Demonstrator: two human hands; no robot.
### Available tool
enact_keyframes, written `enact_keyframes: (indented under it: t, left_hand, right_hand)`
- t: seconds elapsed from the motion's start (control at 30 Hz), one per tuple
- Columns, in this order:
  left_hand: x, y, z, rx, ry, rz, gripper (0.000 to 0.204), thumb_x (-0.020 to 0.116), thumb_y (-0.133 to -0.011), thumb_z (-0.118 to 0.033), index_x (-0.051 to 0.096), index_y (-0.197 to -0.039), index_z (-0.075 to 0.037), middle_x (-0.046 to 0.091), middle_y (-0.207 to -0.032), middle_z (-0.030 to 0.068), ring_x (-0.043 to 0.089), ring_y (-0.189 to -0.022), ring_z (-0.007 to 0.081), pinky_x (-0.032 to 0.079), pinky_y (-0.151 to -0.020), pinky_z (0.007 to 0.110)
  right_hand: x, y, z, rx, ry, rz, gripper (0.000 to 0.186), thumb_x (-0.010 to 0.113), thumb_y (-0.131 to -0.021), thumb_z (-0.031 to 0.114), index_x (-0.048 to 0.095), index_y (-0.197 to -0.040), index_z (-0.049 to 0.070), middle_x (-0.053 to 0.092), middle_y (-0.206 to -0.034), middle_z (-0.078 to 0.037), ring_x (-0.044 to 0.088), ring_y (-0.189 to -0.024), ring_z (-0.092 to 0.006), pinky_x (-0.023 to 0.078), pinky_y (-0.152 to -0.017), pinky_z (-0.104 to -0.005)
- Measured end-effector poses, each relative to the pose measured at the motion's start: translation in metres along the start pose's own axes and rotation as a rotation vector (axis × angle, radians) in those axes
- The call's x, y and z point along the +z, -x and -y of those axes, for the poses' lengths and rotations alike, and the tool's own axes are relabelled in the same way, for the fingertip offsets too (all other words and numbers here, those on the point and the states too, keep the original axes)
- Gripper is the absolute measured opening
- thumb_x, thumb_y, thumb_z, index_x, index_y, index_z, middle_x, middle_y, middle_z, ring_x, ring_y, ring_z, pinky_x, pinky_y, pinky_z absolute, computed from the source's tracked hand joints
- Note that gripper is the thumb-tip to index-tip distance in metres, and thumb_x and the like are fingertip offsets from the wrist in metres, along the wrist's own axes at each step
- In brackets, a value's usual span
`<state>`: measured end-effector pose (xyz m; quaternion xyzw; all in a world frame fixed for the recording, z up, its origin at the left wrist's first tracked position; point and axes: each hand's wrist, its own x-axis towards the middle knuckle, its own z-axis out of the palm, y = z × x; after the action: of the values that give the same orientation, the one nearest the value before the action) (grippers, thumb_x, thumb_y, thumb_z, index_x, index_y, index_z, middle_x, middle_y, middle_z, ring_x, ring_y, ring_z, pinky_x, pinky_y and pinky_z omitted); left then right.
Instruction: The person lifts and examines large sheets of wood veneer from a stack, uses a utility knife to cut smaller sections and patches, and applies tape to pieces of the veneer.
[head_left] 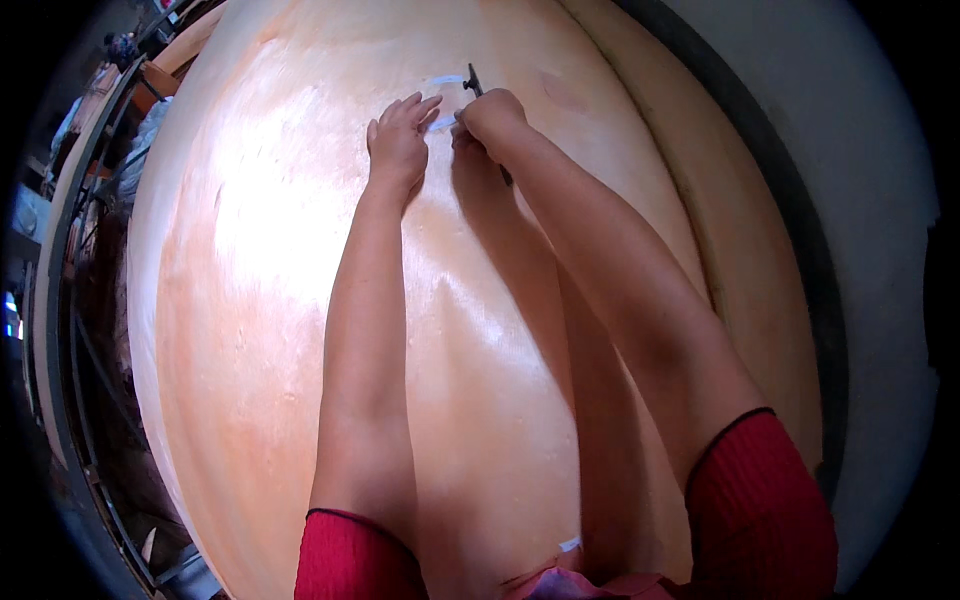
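Two short white strips (446,79) lie on the far part of a broad pale wooden sheet (250,420); the left hand (399,145) rests on the sheet with its fingers spread beside the lower strip, while the right hand (494,115) has its fingers curled round a slim dark tool (473,80) whose upper end juts out next to the upper strip

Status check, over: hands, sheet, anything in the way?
Right hand closed on dark tool. Left hand open beside white strips. Pale sheet beneath both hands. Grip hides the tool's middle.
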<state>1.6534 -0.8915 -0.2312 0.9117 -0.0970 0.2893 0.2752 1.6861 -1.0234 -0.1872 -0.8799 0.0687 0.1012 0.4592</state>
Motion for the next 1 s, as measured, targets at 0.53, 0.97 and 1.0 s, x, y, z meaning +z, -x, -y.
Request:
enact_keyframes:
  t: [0.53,0.97,1.0]
  left_hand:
    - [-0.004,0.001,-0.003,-0.03,-0.01,0.035,0.028,0.054,-0.076,-0.023,0.06,-0.103,-0.019,0.051,-0.116,0.0079,0.044,-0.111,0.0233,0.031,-0.091,0.038]
    - [-0.008,0.001,-0.028,0.141,-0.266,0.077,0.011,0.053,-0.078,-0.019,0.054,-0.082,-0.009,0.055,-0.084,0.0082,0.055,-0.08,0.0256,0.046,-0.066,0.036]
    - [-0.005,-0.001,-0.027,0.161,-0.314,0.074,0.01,0.052,-0.079,-0.019,0.053,-0.081,-0.009,0.055,-0.082,0.0083,0.056,-0.078,0.0255,0.046,-0.064,0.037]
  right_hand:
    - [-0.001,0.002,-0.01,0.161,-0.333,-0.008,0.017,0.048,-0.078,0.002,0.058,-0.067,-0.005,0.059,-0.058,-0.013,0.055,-0.044,-0.018,0.042,-0.036,-0.025]
    - [-0.009,0.023,-0.007,0.187,-0.635,0.096,0.015,0.046,-0.082,0.005,0.054,-0.073,-0.005,0.058,-0.063,-0.012,0.051,-0.044,-0.0153,0.039,-0.035,-0.0236]
    - [-0.007,0.02,-0.007,0.184,-0.62,0.098,0.015,0.046,-0.082,0.005,0.054,-0.073,-0.005,0.058,-0.063,-0.013,0.052,-0.044,-0.0155,0.04,-0.036,-0.0236]
